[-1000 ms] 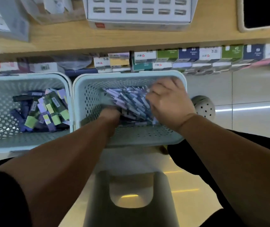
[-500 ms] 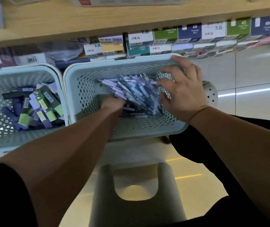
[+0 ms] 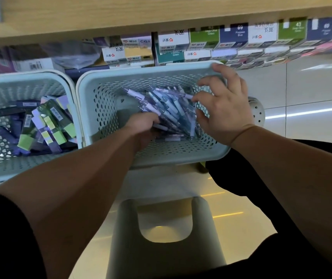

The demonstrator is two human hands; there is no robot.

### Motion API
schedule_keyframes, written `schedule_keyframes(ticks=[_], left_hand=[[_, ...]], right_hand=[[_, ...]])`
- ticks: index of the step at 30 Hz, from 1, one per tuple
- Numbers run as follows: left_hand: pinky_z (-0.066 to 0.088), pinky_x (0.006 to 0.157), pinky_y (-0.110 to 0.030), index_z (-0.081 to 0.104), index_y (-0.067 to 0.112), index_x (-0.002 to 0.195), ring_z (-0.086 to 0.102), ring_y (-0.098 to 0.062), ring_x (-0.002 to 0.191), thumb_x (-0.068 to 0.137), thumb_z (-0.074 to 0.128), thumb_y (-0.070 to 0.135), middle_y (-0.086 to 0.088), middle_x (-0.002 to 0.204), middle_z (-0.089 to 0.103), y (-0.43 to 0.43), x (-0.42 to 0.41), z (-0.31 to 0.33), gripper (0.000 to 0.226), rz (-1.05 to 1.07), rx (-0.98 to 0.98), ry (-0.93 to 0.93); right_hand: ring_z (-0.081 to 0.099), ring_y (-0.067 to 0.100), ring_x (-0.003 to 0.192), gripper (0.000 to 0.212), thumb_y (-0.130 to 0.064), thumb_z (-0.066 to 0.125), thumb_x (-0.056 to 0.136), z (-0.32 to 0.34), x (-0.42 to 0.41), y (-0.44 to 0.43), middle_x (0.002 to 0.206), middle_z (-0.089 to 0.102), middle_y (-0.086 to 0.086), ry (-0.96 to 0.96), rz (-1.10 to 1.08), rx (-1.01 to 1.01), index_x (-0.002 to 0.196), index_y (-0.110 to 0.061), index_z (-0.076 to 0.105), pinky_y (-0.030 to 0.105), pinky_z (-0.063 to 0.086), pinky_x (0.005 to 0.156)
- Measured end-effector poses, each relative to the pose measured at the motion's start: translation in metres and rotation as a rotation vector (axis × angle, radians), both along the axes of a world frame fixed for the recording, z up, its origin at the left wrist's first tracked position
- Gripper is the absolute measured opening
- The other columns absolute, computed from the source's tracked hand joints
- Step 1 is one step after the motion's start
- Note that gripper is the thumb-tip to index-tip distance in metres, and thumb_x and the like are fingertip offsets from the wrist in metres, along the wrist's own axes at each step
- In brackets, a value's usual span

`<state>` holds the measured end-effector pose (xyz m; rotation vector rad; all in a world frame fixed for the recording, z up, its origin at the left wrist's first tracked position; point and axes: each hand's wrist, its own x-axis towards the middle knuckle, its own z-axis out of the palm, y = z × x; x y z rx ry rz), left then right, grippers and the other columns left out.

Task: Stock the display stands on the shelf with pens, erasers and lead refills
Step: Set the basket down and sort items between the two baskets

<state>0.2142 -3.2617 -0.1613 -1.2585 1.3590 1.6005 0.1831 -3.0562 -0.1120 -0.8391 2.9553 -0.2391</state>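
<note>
So, key geometry: pens [image 3: 167, 105] lie in a loose heap inside the pen basket [image 3: 141, 72], piled toward its right half. Most run diagonally, from the basket's far-left corner toward its near-right corner.

Left hand [image 3: 143, 125] comes in over the basket's near wall and sits at the heap's near-left flank. Right hand [image 3: 223, 109] is at the heap's far-right flank, by the basket's right wall. So the hands face each other across the heap, square to the pens' long axis, about equally near. Good for a two-sided gather, poor for an end-on pick.

Right grip: spread, fingers [image 3: 207, 81] fanned, tips just touching pen ends, nothing pinched. Left grip: fingers buried under the pens, can't tell if they wrap any.

My read: bunching a handful. The next move needs the right grip to close toward the left, keeping the pens parallel, then lift over the basket rim. Risk: crossed pens slide out of the bundle ends.

Display stands not in view. Just left of the pen basket: second basket [image 3: 26, 77] of carded packs [image 3: 50, 125]. Beyond its far rim: colour-labelled boxes [image 3: 239, 33] under a wooden shelf [image 3: 120, 13].
</note>
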Motion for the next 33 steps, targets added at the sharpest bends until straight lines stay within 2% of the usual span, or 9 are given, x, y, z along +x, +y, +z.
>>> schedule_keyframes(ticks=[6,10,12,16,20,23,27,30,33], left_hand=[[0.056,0.091,-0.053,0.055,-0.007,0.080,0.070,-0.037,0.073,0.089,0.038,-0.021,-0.029,0.092,0.064,0.000,0.000,0.000,0.024,0.049,0.020,-0.005],[0.062,0.062,-0.037,0.059,-0.007,0.070,0.071,-0.030,0.061,0.085,0.045,-0.026,-0.021,0.070,0.069,-0.001,0.000,0.000,0.028,0.031,0.009,-0.004],[0.061,0.062,-0.036,0.062,-0.008,0.075,0.072,-0.030,0.064,0.083,0.048,-0.026,-0.017,0.068,0.072,-0.003,0.001,0.000,0.024,0.031,0.028,0.013],[0.059,0.088,-0.046,0.067,-0.012,0.104,0.072,-0.038,0.094,0.083,0.060,-0.020,-0.022,0.099,0.074,-0.008,0.004,0.001,0.023,0.013,0.085,0.041],[0.061,0.079,-0.033,0.065,-0.004,0.110,0.075,-0.023,0.082,0.088,0.065,-0.009,-0.017,0.097,0.075,-0.013,0.004,0.009,0.022,-0.140,0.090,0.084],[0.058,0.062,-0.026,0.062,0.002,0.112,0.073,-0.019,0.071,0.094,0.065,0.002,-0.006,0.076,0.076,-0.016,0.003,0.013,0.018,-0.183,0.045,0.092],[0.057,0.089,-0.055,0.060,0.004,0.114,0.070,-0.041,0.097,0.096,0.063,0.003,-0.017,0.096,0.074,-0.015,0.008,0.018,0.018,-0.140,0.048,0.116],[0.057,0.086,-0.060,0.056,0.001,0.123,0.067,-0.048,0.102,0.096,0.065,0.008,-0.025,0.112,0.068,-0.018,0.010,0.019,0.030,-0.106,0.065,0.105],[0.059,0.081,-0.058,0.054,0.000,0.122,0.070,-0.049,0.089,0.093,0.064,-0.001,-0.029,0.103,0.071,-0.020,0.012,0.031,0.031,-0.146,0.150,0.130]], right_hand=[[0.038,0.037,0.139,0.021,-0.026,0.061,0.081,0.001,-0.001,0.000,0.125,0.064,0.006,0.002,0.000,0.019,0.095,-0.016,0.073,0.049,0.037,0.097],[0.037,0.037,0.140,0.022,-0.027,0.061,0.082,0.001,-0.001,-0.001,0.125,0.063,0.006,-0.011,-0.005,0.025,0.096,-0.016,0.072,0.050,0.038,0.096],[0.035,0.036,0.140,0.024,-0.029,0.060,0.082,0.002,-0.001,-0.001,0.126,0.062,0.006,-0.017,-0.005,0.038,0.097,-0.016,0.072,0.051,0.039,0.096],[0.035,0.036,0.141,0.026,-0.031,0.059,0.082,0.002,-0.001,-0.001,0.126,0.062,0.006,-0.026,-0.003,0.062,0.099,-0.016,0.072,0.051,0.040,0.096],[0.034,0.035,0.141,0.025,-0.031,0.060,0.082,0.003,-0.001,-0.002,0.126,0.062,0.005,-0.036,-0.007,0.082,0.098,-0.016,0.072,0.052,0.040,0.098],[0.033,0.035,0.143,0.027,-0.033,0.059,0.082,0.004,-0.001,-0.002,0.127,0.061,0.005,-0.047,-0.007,0.106,0.098,-0.016,0.072,0.051,0.038,0.098],[0.028,0.034,0.144,0.030,-0.037,0.058,0.083,0.006,-0.001,-0.003,0.130,0.060,0.005,-0.077,-0.011,0.140,0.099,-0.017,0.072,0.051,0.035,0.101],[0.029,0.035,0.144,0.030,-0.037,0.059,0.082,0.006,0.000,-0.003,0.130,0.060,0.006,-0.078,-0.012,0.141,0.100,-0.016,0.073,0.053,0.038,0.099],[0.029,0.036,0.144,0.031,-0.037,0.060,0.082,0.006,0.002,-0.006,0.131,0.060,0.007,-0.077,-0.020,0.147,0.099,-0.016,0.073,0.053,0.037,0.098]])
